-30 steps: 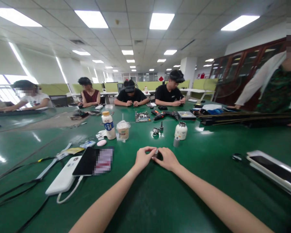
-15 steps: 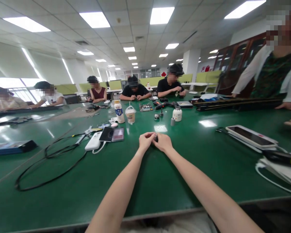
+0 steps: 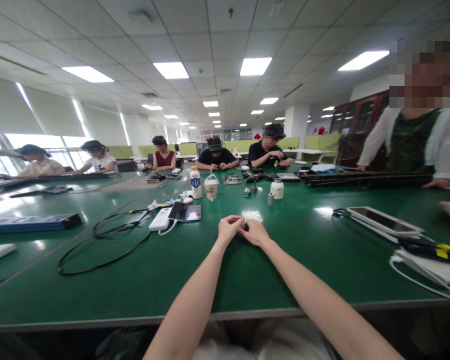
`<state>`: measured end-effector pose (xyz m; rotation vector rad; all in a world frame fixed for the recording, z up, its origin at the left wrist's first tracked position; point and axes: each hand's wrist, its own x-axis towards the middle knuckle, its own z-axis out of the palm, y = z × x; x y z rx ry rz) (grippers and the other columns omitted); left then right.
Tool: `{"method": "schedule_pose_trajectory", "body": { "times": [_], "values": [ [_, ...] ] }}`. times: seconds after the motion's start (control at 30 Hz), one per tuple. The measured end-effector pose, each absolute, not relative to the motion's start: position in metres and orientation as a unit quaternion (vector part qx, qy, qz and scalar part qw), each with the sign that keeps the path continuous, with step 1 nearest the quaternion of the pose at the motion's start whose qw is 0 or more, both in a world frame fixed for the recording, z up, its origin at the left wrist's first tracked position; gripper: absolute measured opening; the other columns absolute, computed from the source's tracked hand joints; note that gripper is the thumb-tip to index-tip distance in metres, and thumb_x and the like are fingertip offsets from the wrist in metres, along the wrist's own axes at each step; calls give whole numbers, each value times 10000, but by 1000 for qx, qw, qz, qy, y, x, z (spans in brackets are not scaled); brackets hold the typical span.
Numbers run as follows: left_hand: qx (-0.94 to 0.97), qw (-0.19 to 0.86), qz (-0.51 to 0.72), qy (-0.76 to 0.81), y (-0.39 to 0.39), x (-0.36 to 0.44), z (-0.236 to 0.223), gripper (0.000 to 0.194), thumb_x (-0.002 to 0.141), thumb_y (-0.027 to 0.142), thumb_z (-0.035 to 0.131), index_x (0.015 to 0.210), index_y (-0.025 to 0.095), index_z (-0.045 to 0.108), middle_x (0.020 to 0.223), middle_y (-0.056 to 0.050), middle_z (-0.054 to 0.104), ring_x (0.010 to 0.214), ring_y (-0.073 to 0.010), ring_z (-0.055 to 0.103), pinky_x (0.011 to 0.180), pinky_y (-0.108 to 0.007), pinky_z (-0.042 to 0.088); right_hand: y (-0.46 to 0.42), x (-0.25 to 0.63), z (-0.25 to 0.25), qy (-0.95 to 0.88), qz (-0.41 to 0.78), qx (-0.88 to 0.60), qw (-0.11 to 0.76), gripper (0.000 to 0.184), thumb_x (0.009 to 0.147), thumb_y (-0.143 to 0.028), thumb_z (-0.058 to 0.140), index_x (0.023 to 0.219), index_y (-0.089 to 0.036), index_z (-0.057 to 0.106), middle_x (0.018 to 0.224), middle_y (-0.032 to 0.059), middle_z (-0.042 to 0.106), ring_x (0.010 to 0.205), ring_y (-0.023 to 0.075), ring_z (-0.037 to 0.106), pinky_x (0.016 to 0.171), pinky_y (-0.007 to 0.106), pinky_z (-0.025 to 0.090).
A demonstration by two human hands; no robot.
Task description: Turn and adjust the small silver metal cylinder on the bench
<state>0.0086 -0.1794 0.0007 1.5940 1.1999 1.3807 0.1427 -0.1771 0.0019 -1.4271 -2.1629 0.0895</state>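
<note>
My left hand (image 3: 229, 230) and my right hand (image 3: 256, 233) meet over the green table (image 3: 142, 295), fingers closed round a small metal part (image 3: 244, 226). The part looks dark and silvery; fingers cover most of it, so its kind stays unclear. Beyond my hands lie a shiny ring-shaped metal piece (image 3: 247, 192) and a small dark upright piece (image 3: 254, 187). A little grey cylinder (image 3: 270, 199) stands in front of a white jar (image 3: 277, 189).
To the left are a white power bank (image 3: 160, 219), a black cable (image 3: 75, 273), a bottle (image 3: 195, 183), a drink cup (image 3: 211, 187) and a blue power strip (image 3: 30, 223). A phone (image 3: 384, 221) lies right. Several people sit across the table; one person (image 3: 412, 145) stands at the right.
The camera view has tipped upward and turned slightly left, so the table items sit lower and further right in the picture. Both hands keep hold of the small metal part.
</note>
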Motion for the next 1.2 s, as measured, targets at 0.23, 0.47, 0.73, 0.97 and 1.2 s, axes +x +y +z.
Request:
{"method": "schedule_pose_trajectory", "body": {
  "times": [0.23, 0.47, 0.73, 0.97, 1.2],
  "values": [
    [634, 320, 513, 482, -183, 8, 6, 257, 928, 311, 577, 1120, 143, 608, 1114, -76, 638, 939, -194, 641, 813, -386, 554, -169, 149, -7, -801, 134, -480, 332, 360, 833, -448, 628, 1051, -167, 686, 965, 74, 737, 857, 220, 656, 733, 287, 481],
    [652, 271, 503, 499, -183, 6, 10, 232, 927, 320, 578, 1061, 139, 632, 1067, -68, 659, 915, -184, 648, 814, -379, 552, -164, 150, -9, -787, 211, -444, 373, 249, 779, -377, 669, 878, -153, 713, 844, 42, 738, 782, 199, 646, 705, 281, 483],
    [631, 189, 474, 584, -184, -10, 19, 271, 935, 367, 555, 1085, 157, 637, 1139, -81, 649, 1032, -213, 621, 921, -434, 504, -166, 152, -10, -772, 254, -420, 403, 350, 757, -458, 687, 897, -139, 727, 849, 66, 740, 784, 210, 644, 729, 312, 486],
    [599, 130, 359, 704, -188, -24, 10, 268, 925, 344, 573, 1120, 166, 621, 1203, -90, 615, 1086, -231, 592, 950, -464, 481, -166, 161, -6, -763, 296, -397, 415, 388, 737, -426, 720, 1013, -153, 724, 897, 77, 751, 809, 210, 681, 764, 321, 525],
    [614, 90, 305, 722, -192, -23, 10, 281, 923, 347, 574, 1137, 171, 616, 1239, -95, 597, 1133, -245, 567, 982, -487, 453, -166, 161, -13, -739, 295, -431, 426, 470, 690, -401, 777, 1084, -154, 705, 929, 99, 746, 864, 241, 692, 795, 355, 537]
  ]
}}
